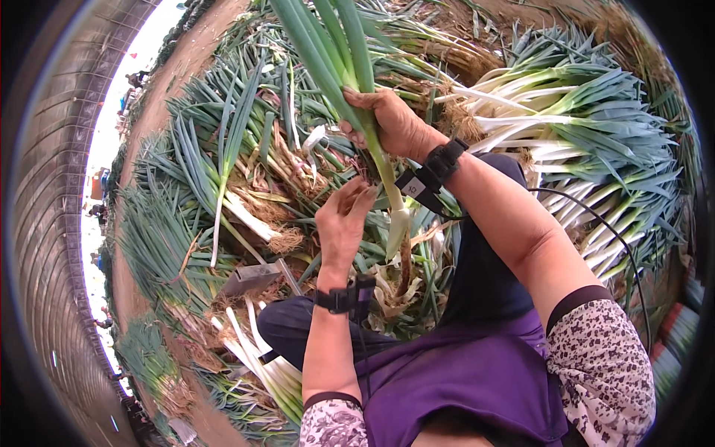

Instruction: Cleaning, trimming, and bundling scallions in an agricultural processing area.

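A thick green onion point(385, 173) stands slanted in front of me, its leaves up and its pale root end down. My right hand point(395, 123) is wrapped round it where the leaves begin to fan out. Beside the stalk, a little lower and to the left, my left hand point(342, 223) has its fingers curled together. Whatever those fingertips may pinch is too small to make out. A loose pale outer layer point(398, 231) hangs at the stalk's lower end, above peeled scraps point(395, 294) between my legs.
Green onions with white stems lie in a large pile point(596, 134) at the right. Untrimmed ones point(246, 216) with brown roots cover the ground at the left. A metal box-like piece point(249, 279) sits by my left knee. A black cable point(618, 231) runs past my right arm.
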Available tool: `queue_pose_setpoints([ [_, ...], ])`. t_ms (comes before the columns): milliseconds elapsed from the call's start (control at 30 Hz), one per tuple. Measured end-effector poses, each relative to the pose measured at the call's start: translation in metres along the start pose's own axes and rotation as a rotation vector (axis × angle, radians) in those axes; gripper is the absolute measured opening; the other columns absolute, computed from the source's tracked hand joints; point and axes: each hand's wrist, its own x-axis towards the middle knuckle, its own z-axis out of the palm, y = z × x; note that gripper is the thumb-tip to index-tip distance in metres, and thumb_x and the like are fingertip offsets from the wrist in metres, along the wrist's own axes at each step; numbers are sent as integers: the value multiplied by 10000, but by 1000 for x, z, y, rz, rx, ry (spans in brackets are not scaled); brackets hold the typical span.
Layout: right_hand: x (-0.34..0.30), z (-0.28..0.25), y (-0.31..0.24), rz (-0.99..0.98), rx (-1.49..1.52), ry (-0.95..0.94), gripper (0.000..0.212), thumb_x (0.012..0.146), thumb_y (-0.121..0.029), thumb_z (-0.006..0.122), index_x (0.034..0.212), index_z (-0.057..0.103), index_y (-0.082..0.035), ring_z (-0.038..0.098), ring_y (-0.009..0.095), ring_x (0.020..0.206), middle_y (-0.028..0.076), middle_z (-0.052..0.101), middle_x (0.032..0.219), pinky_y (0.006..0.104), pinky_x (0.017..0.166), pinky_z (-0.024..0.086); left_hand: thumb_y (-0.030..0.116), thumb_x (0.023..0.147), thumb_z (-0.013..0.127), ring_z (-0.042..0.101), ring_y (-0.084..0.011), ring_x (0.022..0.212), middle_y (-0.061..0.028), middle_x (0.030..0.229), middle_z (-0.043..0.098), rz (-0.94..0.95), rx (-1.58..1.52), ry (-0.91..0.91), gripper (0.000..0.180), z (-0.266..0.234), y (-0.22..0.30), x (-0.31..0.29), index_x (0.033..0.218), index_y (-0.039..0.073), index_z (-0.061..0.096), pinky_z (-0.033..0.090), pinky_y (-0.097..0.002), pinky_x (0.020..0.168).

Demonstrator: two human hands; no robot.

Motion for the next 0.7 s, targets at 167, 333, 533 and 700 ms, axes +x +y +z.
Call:
queue_pose_setpoints([
  [167,3,2,-1,-50,41,157,224,940,-222,556,1011,539,-11,533,167,527,86,571,709,298,431,418,243,771,770,630,-212,762,-147,905,633,280,420,-122,462,28,-13,-30,1093,-31,585,492,-285,666],
  [333,11,2,-11,-122,-50,457,183,923,-165,583,1004,542,-5,582,175,546,79,565,710,311,390,440,95,797,669,531,-317,598,-127,690,503,594,718,-58,157,21,-28,-36,757,21,537,411,-392,504],
  [533,15,-28,-49,-286,-69,627,185,938,-216,556,937,531,-32,484,155,443,101,577,662,304,372,363,55,761,622,576,-353,672,-149,736,575,347,827,-336,72,-26,-76,-117,747,28,557,457,-425,570],
  [700,5,-29,-35,-173,18,489,187,958,-243,512,939,499,-58,489,168,497,93,561,698,312,424,383,243,815,707,600,-349,811,-202,894,611,292,544,-89,367,-37,-35,-73,1010,-47,595,476,-388,705],
])
